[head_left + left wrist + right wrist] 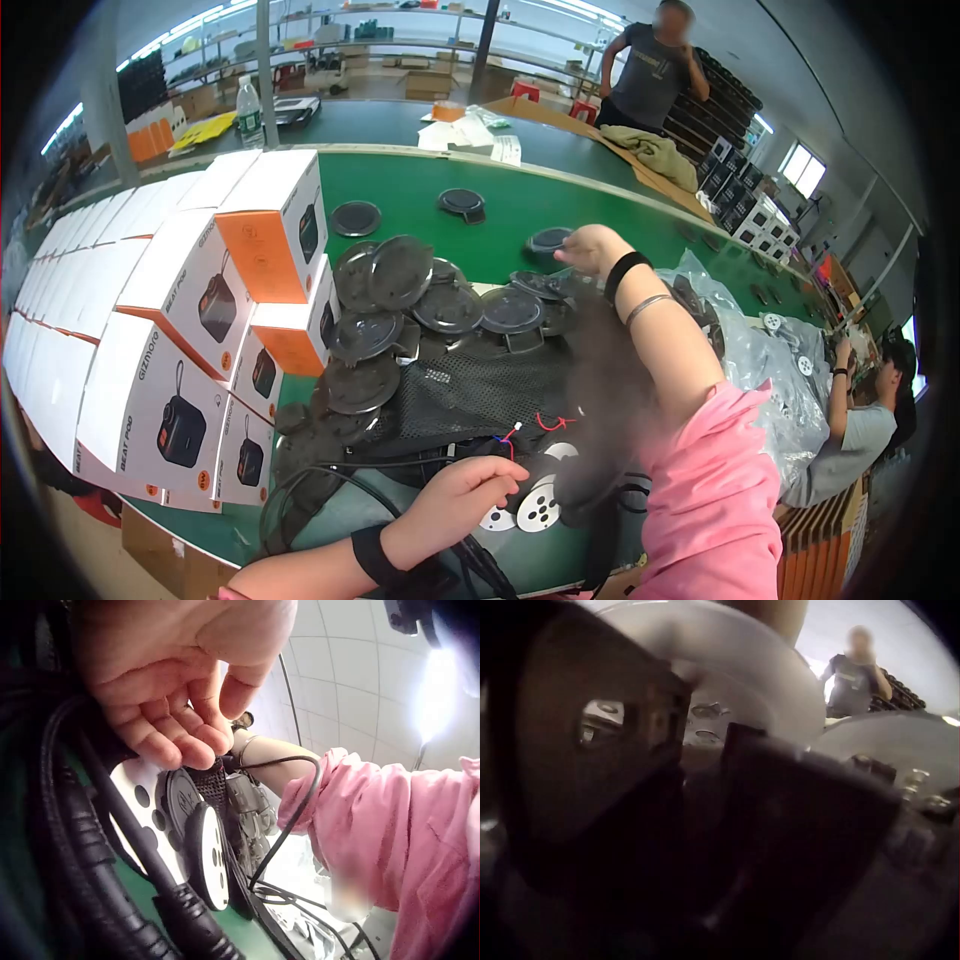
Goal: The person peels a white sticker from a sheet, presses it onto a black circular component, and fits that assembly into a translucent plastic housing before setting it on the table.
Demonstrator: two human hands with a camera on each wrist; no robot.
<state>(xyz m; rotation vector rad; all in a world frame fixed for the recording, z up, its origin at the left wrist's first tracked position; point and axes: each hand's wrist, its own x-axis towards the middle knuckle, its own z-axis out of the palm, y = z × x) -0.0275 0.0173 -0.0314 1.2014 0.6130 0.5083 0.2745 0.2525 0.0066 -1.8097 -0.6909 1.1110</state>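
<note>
My right hand reaches across the green work surface, its fingers right at the edge of a dark round disc; I cannot tell whether they grip it. The right wrist view is mostly dark, with pale round rims near the lens. My left hand hovers low at the front, fingers loosely bent and holding nothing. Just under its fingertips lie white discs with black holes, also seen as a white disc in the left wrist view. Black cables pass beside that hand.
Beside my hands, black round discs pile over black mesh fabric. White-and-orange boxes stack at left. Clear plastic bags lie at right. Two more discs lie farther back, one a dark disc. One person stands behind; another works at right.
</note>
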